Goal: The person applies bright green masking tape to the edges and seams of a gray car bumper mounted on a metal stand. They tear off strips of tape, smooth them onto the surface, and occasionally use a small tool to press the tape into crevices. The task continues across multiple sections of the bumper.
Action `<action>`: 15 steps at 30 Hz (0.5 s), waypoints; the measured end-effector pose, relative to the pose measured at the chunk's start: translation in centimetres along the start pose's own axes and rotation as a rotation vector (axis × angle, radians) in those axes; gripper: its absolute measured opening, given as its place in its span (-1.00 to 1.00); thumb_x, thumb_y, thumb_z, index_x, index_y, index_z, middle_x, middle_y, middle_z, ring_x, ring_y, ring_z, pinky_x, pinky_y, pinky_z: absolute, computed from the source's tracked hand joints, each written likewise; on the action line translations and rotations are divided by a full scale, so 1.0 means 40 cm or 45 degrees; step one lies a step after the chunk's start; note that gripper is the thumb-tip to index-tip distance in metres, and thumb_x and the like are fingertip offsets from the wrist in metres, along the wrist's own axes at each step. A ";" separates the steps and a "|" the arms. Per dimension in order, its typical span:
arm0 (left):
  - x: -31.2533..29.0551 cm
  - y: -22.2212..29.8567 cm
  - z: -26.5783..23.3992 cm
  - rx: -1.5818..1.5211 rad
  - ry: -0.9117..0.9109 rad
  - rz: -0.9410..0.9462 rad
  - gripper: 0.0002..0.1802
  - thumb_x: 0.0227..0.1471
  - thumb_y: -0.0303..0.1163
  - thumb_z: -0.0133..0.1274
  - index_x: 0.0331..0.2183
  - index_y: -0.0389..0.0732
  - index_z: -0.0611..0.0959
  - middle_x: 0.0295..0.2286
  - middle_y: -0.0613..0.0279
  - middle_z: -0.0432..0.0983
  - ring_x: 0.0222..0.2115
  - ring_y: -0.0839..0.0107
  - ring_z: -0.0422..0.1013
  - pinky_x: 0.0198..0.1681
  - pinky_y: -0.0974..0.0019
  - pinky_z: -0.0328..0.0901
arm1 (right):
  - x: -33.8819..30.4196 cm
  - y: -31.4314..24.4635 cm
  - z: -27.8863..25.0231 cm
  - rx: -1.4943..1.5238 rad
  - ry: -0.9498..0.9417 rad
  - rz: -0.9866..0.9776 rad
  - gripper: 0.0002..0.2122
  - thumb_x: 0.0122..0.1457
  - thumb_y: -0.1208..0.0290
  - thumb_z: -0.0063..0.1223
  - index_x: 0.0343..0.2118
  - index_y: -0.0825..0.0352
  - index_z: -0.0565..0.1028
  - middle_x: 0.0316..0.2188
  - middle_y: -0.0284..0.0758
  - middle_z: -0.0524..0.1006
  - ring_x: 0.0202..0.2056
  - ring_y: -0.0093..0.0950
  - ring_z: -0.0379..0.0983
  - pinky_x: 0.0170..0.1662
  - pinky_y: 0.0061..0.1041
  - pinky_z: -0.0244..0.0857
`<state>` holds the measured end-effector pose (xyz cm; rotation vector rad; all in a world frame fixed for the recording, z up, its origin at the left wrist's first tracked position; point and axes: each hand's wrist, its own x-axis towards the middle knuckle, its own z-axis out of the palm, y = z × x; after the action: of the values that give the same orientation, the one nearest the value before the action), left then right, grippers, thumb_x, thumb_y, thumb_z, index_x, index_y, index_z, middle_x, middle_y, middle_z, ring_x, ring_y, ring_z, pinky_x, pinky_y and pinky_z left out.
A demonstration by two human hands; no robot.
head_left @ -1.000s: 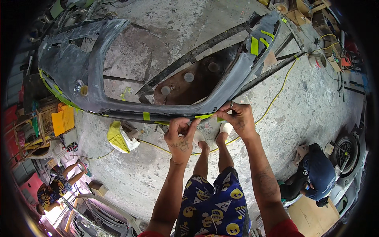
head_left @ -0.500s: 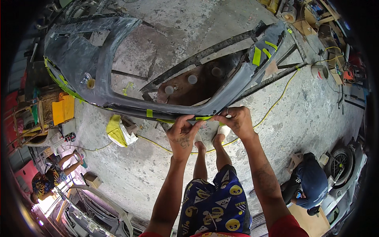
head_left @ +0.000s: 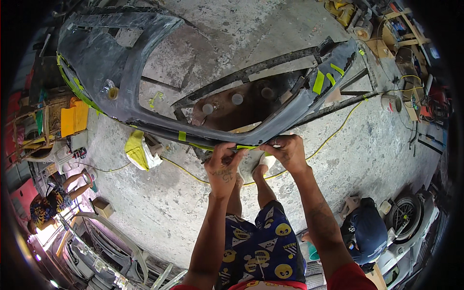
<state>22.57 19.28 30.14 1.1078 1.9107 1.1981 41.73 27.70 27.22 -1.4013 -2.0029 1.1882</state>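
A large grey car-body panel (head_left: 166, 126) with window-like openings is raised in front of me. Along its near edge, a short strip of yellow-green tape (head_left: 247, 147) lies between my two hands. My left hand (head_left: 223, 168) is closed, thumb and fingertips pinching at the strip's left end. At the right end my right hand (head_left: 288, 153) is likewise closed in a pinch, thumb toward the tape. Another tape piece (head_left: 182, 136) sticks to the edge further left. More strips of tape (head_left: 318, 82) mark the panel's right arm. A small yellowish cup (head_left: 112, 93) rests on its left part.
A yellow cord (head_left: 333, 131) crosses the stained concrete floor below the panel. To the left lies a yellow-and-white sack (head_left: 141, 151). One person (head_left: 48, 207) is at the far left, another (head_left: 366, 231) crouches at lower right near a wheel (head_left: 405, 215). A can (head_left: 390, 103) stands right.
The view has shifted slightly. Both hands keep their pinch at the tape strip on the panel edge, with the fingers barely moved. A green container now shows beside the crouching person.
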 end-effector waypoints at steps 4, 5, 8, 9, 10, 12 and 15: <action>-0.010 -0.014 -0.030 -0.030 0.001 -0.206 -0.61 0.00 -0.57 0.34 -0.10 -0.22 0.62 -0.59 0.33 0.55 -0.61 0.66 0.38 -0.51 0.52 0.29 | 0.008 -0.035 -0.001 0.021 -0.021 -0.063 -0.70 0.00 0.11 0.42 -0.51 0.30 0.70 -0.58 -0.29 0.65 -0.55 -0.25 0.61 -0.48 -0.37 0.46; -0.011 -0.017 -0.028 -0.027 0.004 -0.206 -0.61 0.00 -0.57 0.34 -0.10 -0.22 0.62 -0.59 0.33 0.55 -0.61 0.66 0.38 -0.51 0.52 0.29 | 0.005 -0.034 -0.001 0.023 -0.023 -0.064 -0.70 0.00 0.11 0.42 -0.51 0.30 0.70 -0.58 -0.29 0.65 -0.55 -0.25 0.61 -0.48 -0.37 0.46; -0.005 -0.019 -0.033 0.029 -0.030 -0.088 -0.63 0.03 -0.56 0.33 -0.08 -0.22 0.64 -0.58 0.34 0.56 -0.61 0.69 0.38 -0.52 0.54 0.27 | -0.001 -0.033 0.007 0.022 -0.052 -0.009 -0.67 0.02 0.09 0.41 -0.52 0.32 0.69 -0.58 -0.28 0.65 -0.53 -0.25 0.62 -0.45 -0.37 0.48; -0.004 -0.018 -0.033 0.019 -0.090 -0.088 -0.65 0.04 -0.55 0.31 -0.09 -0.22 0.66 -0.58 0.35 0.56 -0.61 0.68 0.38 -0.53 0.53 0.27 | -0.005 -0.028 0.012 0.087 -0.102 0.069 -0.69 0.03 0.13 0.42 -0.50 0.34 0.70 -0.56 -0.25 0.66 -0.51 -0.27 0.64 -0.43 -0.40 0.48; -0.004 -0.017 -0.034 0.010 -0.150 -0.087 -0.67 0.06 -0.54 0.30 -0.09 -0.22 0.67 -0.59 0.35 0.56 -0.62 0.68 0.38 -0.54 0.53 0.26 | -0.010 -0.024 0.018 0.152 -0.152 0.147 -0.71 0.04 0.17 0.42 -0.49 0.35 0.70 -0.54 -0.23 0.67 -0.49 -0.29 0.65 -0.41 -0.42 0.49; -0.006 -0.011 -0.026 -0.021 -0.127 -0.132 -0.69 0.05 -0.55 0.31 -0.11 -0.22 0.68 -0.61 0.34 0.52 -0.63 0.67 0.37 -0.53 0.51 0.27 | -0.021 -0.024 0.037 0.350 -0.174 0.176 -0.73 0.05 0.22 0.42 -0.45 0.37 0.70 -0.52 -0.22 0.68 -0.48 -0.38 0.65 -0.39 -0.47 0.48; -0.008 -0.008 -0.029 -0.060 -0.123 -0.206 -0.70 0.06 -0.55 0.31 -0.12 -0.23 0.70 -0.64 0.36 0.49 -0.64 0.67 0.35 -0.53 0.50 0.26 | -0.044 -0.031 0.084 0.664 -0.183 0.313 -0.78 0.07 0.30 0.42 -0.37 0.39 0.71 -0.48 -0.24 0.69 -0.46 -0.55 0.63 -0.36 -0.56 0.46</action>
<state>21.65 18.45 30.34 0.9496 1.8508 1.0754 39.30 24.57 26.62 -1.3355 -1.4679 1.8041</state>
